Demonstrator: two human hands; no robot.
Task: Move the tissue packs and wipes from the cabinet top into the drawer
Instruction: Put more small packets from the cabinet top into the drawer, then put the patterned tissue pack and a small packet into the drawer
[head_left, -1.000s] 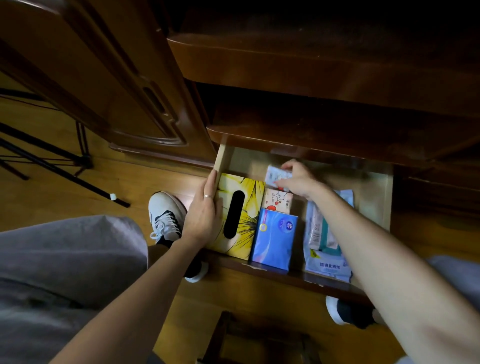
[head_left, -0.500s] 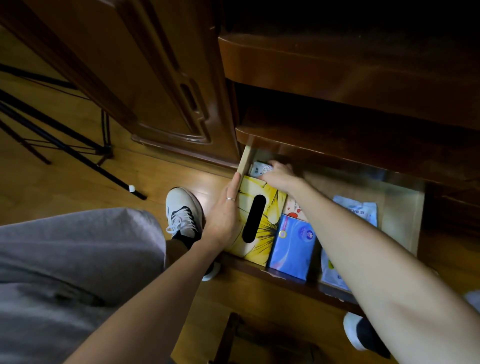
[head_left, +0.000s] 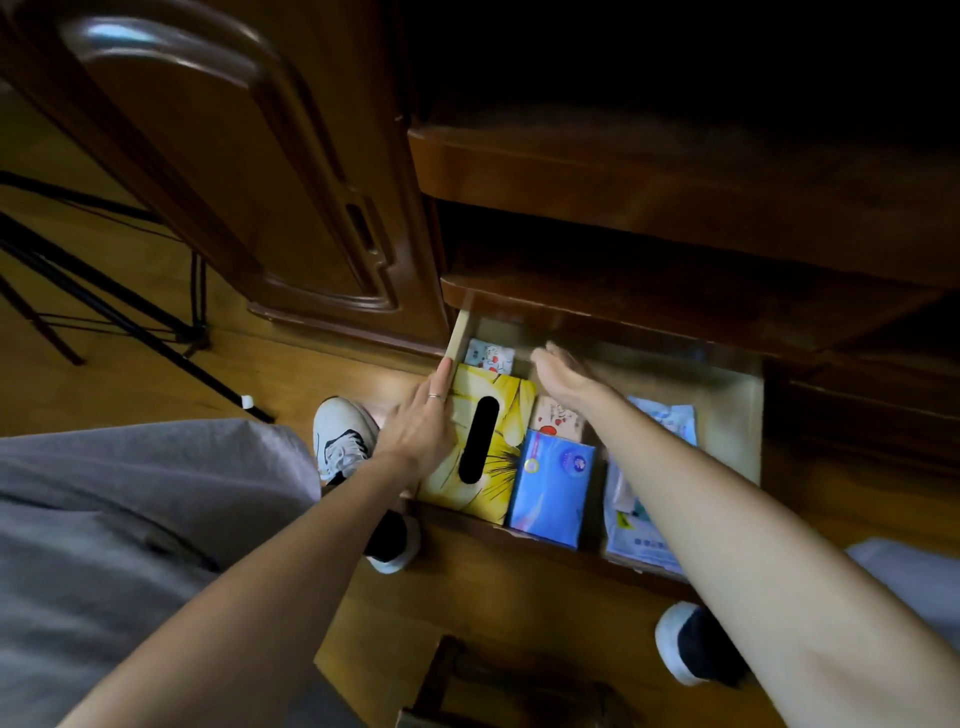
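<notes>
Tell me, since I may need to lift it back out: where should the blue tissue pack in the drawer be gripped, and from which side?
Come from above. The blue tissue pack lies flat, hemmed by the yellow tissue box and the wipes pack, so its long sides look hard to reach. Probably pinch its short ends, front to back.

Single head cam, wide-angle. Looks steeply down and forward into the open drawer (head_left: 727, 395) at close range; knees, shoes and floor (head_left: 130, 374) in frame.

A black tripod (head_left: 104, 291) stands on the wooden floor (head_left: 311, 374).
</notes>
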